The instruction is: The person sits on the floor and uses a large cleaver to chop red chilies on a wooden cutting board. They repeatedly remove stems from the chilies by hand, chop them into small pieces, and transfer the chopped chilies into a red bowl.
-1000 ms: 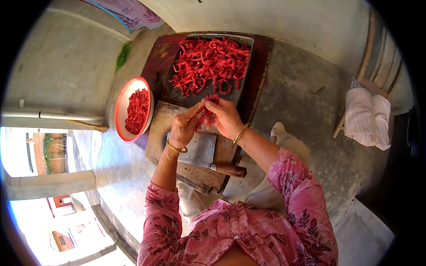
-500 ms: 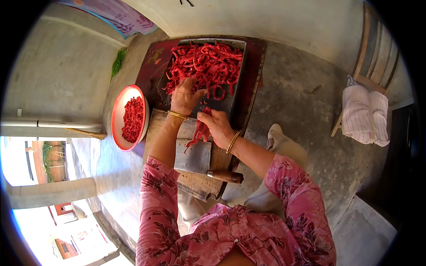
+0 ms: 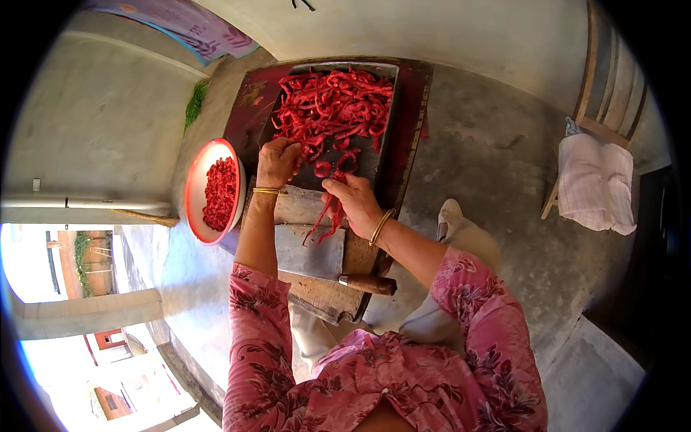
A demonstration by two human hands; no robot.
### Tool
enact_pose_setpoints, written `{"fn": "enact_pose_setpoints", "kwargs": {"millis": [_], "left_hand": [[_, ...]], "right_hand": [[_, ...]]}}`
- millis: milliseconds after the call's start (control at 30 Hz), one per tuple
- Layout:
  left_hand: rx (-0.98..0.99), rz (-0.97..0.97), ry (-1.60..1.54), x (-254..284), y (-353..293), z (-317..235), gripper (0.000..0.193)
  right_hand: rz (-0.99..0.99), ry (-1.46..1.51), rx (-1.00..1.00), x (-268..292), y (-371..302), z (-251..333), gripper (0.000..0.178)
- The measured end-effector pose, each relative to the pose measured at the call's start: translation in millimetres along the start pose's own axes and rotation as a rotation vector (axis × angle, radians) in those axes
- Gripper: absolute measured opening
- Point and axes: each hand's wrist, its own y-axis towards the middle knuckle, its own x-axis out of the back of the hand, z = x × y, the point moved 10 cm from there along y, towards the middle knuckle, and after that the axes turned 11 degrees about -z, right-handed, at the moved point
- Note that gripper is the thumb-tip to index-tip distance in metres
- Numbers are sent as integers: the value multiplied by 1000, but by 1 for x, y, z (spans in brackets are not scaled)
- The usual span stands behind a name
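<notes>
My right hand (image 3: 354, 204) is closed around a small bunch of long red chili peppers (image 3: 332, 210), whose thin ends hang over the cleaver. My left hand (image 3: 276, 164) is at the near left of a dark metal tray (image 3: 392, 93), its fingers closed on a red chili pepper at the edge of the pile (image 3: 335, 101). Wrinkled whole chilies fill the far part of that tray. Below my hands a cleaver (image 3: 311, 252) with a wooden handle lies flat on a worn wooden chopping board (image 3: 317, 295).
To the left stands a white basin (image 3: 237, 205) with a red rim, holding chopped red chili. Tray and board rest on a dark red table (image 3: 248, 119). A wooden chair (image 3: 604, 137) with a striped cloth (image 3: 594, 183) is at the right, by the wall.
My left hand has moved back from the pile toward the left, and its fingers have closed. Some chilies now lie nearer in the tray. My right hand still holds its bunch.
</notes>
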Motion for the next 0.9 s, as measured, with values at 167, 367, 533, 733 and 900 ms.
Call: {"fn": "enact_pose_setpoints", "kwargs": {"millis": [167, 367, 533, 733, 900], "left_hand": [[160, 8, -167, 10, -36, 8, 21], [100, 64, -232, 9, -74, -11, 19], [50, 119, -261, 0, -98, -12, 15], [60, 228, -272, -7, -119, -7, 17], [-36, 415, -260, -6, -123, -19, 18]], "right_hand": [[3, 59, 82, 0, 4, 3, 12], [15, 36, 117, -3, -4, 11, 12], [107, -50, 150, -12, -11, 15, 14], [135, -114, 97, -14, -18, 12, 16], [214, -288, 240, -22, -26, 20, 17]]}}
